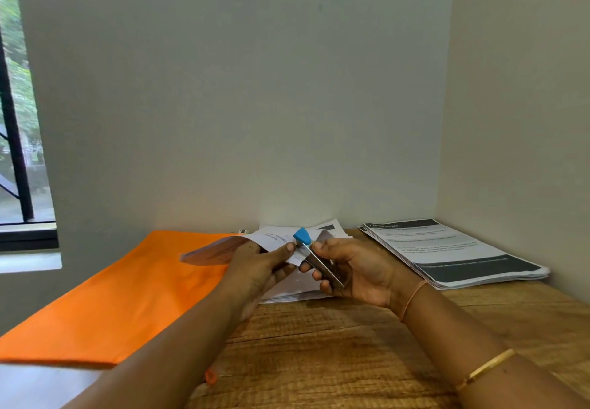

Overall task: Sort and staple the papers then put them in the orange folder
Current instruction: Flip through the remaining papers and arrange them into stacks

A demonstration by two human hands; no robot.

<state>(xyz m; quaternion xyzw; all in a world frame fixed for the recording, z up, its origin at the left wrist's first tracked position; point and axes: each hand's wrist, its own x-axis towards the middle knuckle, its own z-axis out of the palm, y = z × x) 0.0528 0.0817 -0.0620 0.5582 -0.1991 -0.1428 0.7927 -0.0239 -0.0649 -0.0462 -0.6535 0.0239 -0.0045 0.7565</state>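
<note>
Spanning the lower half of the view, the wooden table (351,344) served as the work surface and was set into a wall corner. The orange folder (121,290) lay flat and apparently closed on the left part of the table, near the hands, which would keep the final transfer short. A stack of printed sheets (453,249) with dark header and footer bands rested at the right, close to the corner. It lay well apart from the folder and was judged to be a separate sorted group. Loose white papers (293,287) lay on the table between the two, beneath the raised hands. The left hand (255,268) held a bundle of papers (217,250) clear of the table, with the thumb on top and the fingers curled beneath. It pinched close to the near corner, probably so that the sheets kept their alignment where the staple was to go; the far end of the bundle was blurred. The right hand (354,268) was wrapped round a metal stapler (319,261) with a blue cap (302,235), its fingers curled under the base. The stapler's mouth sat at the bundle's corner, just beside the left thumb. Whether the corner lay fully between the stapler's jaws could not be told. The step in hand was judged to be stapling, with filing not yet done.
</note>
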